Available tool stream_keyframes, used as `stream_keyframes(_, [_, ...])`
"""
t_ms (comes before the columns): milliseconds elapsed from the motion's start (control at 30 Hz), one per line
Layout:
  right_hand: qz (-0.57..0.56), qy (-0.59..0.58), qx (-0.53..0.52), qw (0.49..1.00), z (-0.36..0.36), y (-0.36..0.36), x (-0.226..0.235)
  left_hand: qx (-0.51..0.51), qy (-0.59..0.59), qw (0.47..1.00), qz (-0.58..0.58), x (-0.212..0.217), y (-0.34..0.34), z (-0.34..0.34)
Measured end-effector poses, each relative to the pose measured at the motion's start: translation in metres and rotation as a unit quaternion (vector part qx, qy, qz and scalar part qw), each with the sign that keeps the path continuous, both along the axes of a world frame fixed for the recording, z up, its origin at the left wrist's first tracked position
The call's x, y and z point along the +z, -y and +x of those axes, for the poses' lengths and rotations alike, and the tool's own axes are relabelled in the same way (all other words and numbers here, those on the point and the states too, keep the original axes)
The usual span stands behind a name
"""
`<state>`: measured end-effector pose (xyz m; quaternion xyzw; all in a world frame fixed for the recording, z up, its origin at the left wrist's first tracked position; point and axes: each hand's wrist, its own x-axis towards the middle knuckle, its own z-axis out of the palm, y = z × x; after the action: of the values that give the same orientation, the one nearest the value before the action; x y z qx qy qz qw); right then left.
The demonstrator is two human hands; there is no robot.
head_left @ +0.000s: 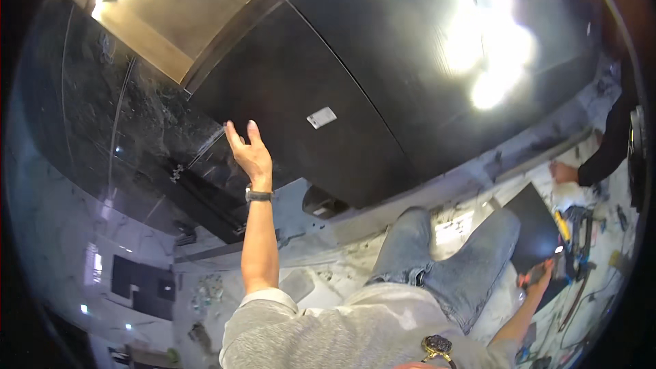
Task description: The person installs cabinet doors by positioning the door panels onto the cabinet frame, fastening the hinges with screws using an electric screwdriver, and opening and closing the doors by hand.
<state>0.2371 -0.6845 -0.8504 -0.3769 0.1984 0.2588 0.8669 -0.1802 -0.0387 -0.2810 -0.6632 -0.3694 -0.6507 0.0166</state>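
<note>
My left hand point(253, 158) is raised with thumb and fingers apart. It holds nothing and is at the side edge of a dark cabinet door point(273, 75); whether the fingertips touch the edge I cannot tell. A small white label point(321, 117) is stuck on that door. Low at the right, my right hand point(544, 272) is closed round an orange-and-black hand tool point(529, 277), its exact kind unclear. This hand is over a loose dark panel point(527, 222) lying on the floor beside my bent legs.
Another person's hand point(564, 172), in a dark sleeve, reaches in from the right. Below it, assorted tools point(579, 225) litter the floor. A second dark door point(410, 48) adjoins the first, under a beige panel point(205, 7). Dark glossy panelling point(154, 106) stands at the left.
</note>
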Motion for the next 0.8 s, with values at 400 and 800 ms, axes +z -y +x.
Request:
stream_keyframes(400, [-0.115, 0.007, 0.114, 0.987, -0.163, -0.050, 0.162, 0.050, 0.074, 0.992, -0.088, -0.029, -0.026, -0.027])
stream_keyframes(800, [-0.224, 0.246, 0.269, 0.904, -0.103, -0.194, 0.261, 0.045, 0.047, 0.984, -0.163, -0.063, -0.022, -0.037])
